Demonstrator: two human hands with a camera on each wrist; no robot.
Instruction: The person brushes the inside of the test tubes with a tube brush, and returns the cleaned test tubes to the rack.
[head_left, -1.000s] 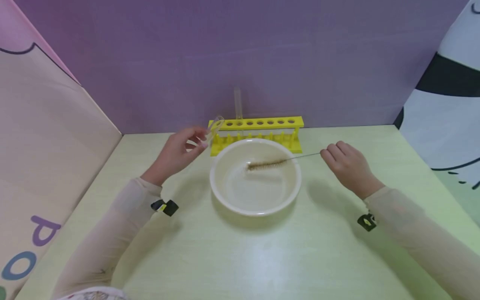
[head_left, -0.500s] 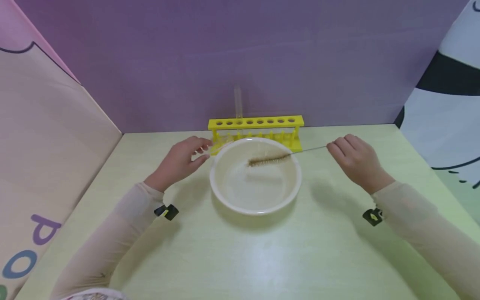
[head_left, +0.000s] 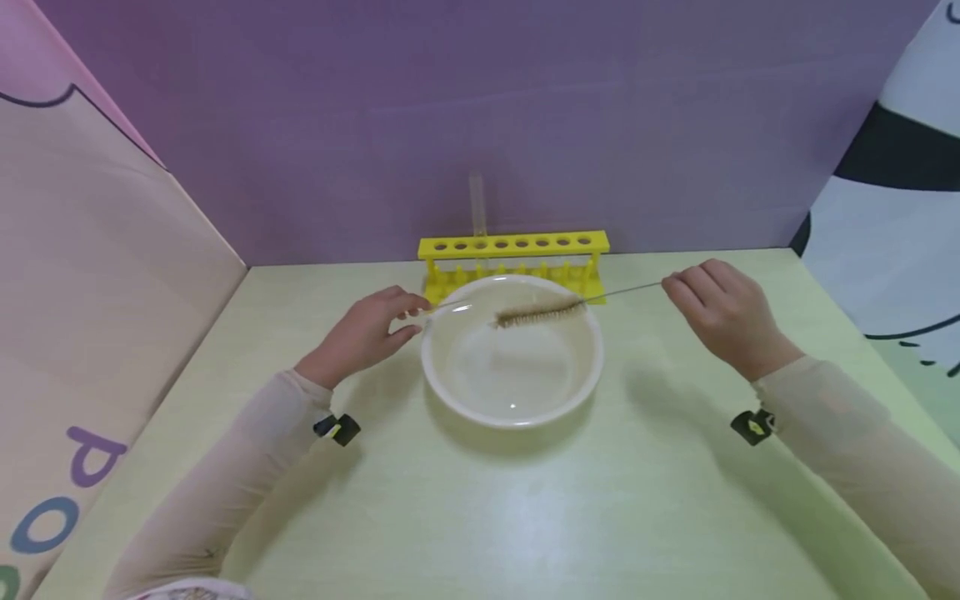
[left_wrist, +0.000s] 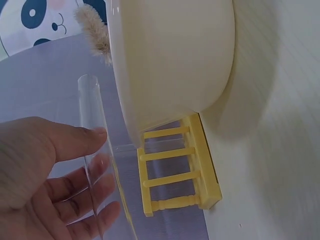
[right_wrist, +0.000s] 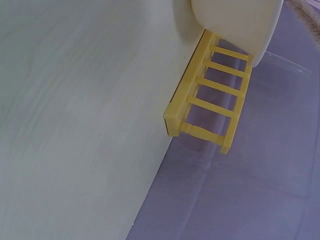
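Note:
In the head view my left hand is at the left rim of a cream plastic basin. Its thumb and fingers pinch a clear glass test tube, whose near end points up beside the basin in the left wrist view. Over on the right, my right hand grips the thin wire handle of a test tube brush. The brush's tan bristles hang over the basin. Only a corner of the bristles shows in the right wrist view, with the right hand out of that frame.
Behind the basin stands a yellow test tube rack, close to the purple back wall. Another clear test tube stands upright in the rack. All of this is on a pale table with printed panels at both sides.
My left hand has lowered toward the basin rim, tipping the test tube from raised to nearly level. The right hand has shifted right and slightly up with the brush.

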